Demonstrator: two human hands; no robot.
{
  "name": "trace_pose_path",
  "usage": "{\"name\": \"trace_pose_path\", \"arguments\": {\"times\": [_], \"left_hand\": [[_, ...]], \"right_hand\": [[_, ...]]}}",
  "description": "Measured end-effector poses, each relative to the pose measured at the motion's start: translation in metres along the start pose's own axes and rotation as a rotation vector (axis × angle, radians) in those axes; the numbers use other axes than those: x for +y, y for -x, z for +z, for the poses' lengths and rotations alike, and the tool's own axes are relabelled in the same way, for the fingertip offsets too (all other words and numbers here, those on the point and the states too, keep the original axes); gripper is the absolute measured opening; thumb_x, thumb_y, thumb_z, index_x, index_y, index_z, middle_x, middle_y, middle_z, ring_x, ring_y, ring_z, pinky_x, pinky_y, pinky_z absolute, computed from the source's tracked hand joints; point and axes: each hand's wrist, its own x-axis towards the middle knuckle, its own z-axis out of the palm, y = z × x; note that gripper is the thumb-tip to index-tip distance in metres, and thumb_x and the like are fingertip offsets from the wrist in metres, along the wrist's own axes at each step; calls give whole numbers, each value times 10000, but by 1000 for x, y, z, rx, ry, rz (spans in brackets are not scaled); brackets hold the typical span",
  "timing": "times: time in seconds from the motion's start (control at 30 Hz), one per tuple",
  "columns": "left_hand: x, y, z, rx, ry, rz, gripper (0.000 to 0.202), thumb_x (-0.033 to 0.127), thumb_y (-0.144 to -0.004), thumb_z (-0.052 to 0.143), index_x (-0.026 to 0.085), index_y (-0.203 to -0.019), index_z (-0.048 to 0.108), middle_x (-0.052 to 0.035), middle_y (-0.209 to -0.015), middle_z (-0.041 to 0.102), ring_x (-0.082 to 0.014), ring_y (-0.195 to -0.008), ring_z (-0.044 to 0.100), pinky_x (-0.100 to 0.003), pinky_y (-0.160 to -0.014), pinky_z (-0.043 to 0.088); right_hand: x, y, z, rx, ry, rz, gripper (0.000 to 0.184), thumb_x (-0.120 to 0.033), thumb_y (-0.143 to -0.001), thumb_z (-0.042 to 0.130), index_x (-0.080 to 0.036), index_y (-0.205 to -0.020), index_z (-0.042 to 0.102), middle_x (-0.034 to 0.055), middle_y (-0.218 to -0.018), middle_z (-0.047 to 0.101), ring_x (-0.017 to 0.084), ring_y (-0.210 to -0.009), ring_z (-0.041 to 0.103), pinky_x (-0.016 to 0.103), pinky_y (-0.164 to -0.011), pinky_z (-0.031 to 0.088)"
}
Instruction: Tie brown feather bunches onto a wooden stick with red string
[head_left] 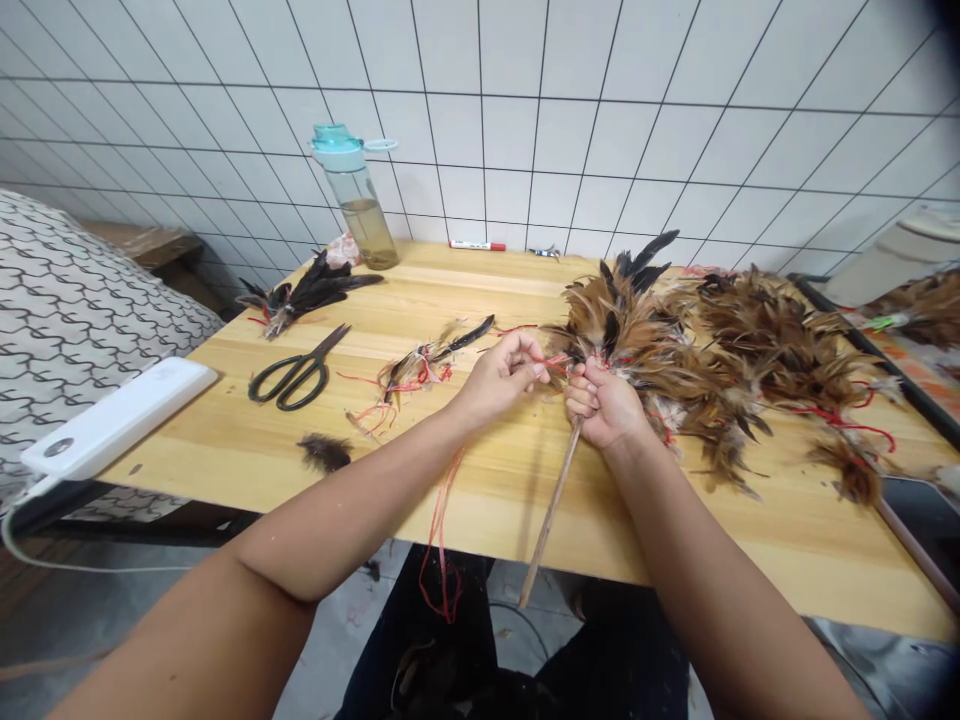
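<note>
My right hand (pixel 606 405) is closed round a thin wooden stick (pixel 551 520), whose bare end slants down past the table's front edge. Brown and black feathers (pixel 611 315) fan out from the stick's upper end, above my fist. Just left of it, my left hand (pixel 502 378) pinches a red string (pixel 553 362) that runs to the base of the feathers. A loose length of red string (pixel 441 530) hangs below my left forearm, over the table edge. Scraps of feather and red string (pixel 420 370) lie to the left of my left hand.
Black-handled scissors (pixel 296 378) and a bunch of black feathers (pixel 304 290) lie on the left. At the back stand a water bottle (pixel 367 220) and a red-and-white marker (pixel 477 246). Brown feather bunches (pixel 772 340) cover the right side, near a phone (pixel 926 530). A white power bank (pixel 124 415) overhangs the left edge.
</note>
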Motion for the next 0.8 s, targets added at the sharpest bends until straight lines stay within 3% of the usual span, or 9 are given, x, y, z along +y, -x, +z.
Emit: {"name": "trace_pose_path", "arguments": {"times": [0.07, 0.2, 0.37, 0.57, 0.8], "left_hand": [[1, 2, 3, -19, 26, -4, 95, 178, -779, 593, 154, -861, 550, 0, -761, 615, -74, -678, 543, -191, -627, 396], [2, 4, 6, -36, 56, -7, 219, 168, -710, 684, 141, -900, 579, -16, -857, 623, -83, -752, 553, -212, -719, 428], [0, 2, 4, 27, -8, 49, 219, 250, -706, 721, 145, -841, 584, 5, -784, 601, -82, -713, 533, -210, -697, 413], [-2, 2, 1, 43, -21, 113, 208, 354, -819, 619, 154, -829, 561, -2, -739, 599, -91, -673, 530, -230, -685, 422], [0, 2, -1, 18, 117, 38, 180, 258, -817, 599, 170, -942, 503, 9, -710, 640, -82, -614, 551, -220, -655, 427]], "right_hand": [[0, 1, 2, 16, -17, 3, 255, -243, -930, 467, -188, -685, 424, -109, -418, 257, 39, -326, 158, 136, -315, 131], [0, 3, 6, 50, -62, 22, 278, -220, -955, 399, -184, -680, 419, -104, -409, 261, 40, -317, 157, 132, -308, 133], [2, 4, 8, 45, -65, 28, 271, -240, -945, 440, -188, -681, 414, -104, -410, 269, 40, -317, 159, 128, -301, 140], [5, 6, 12, 36, -40, 47, 288, -278, -952, 445, -188, -680, 409, -104, -412, 272, 34, -312, 151, 126, -302, 135], [3, 10, 19, 78, -74, 51, 331, -266, -992, 327, -183, -680, 403, -100, -406, 262, 33, -306, 141, 126, -300, 112]]}}
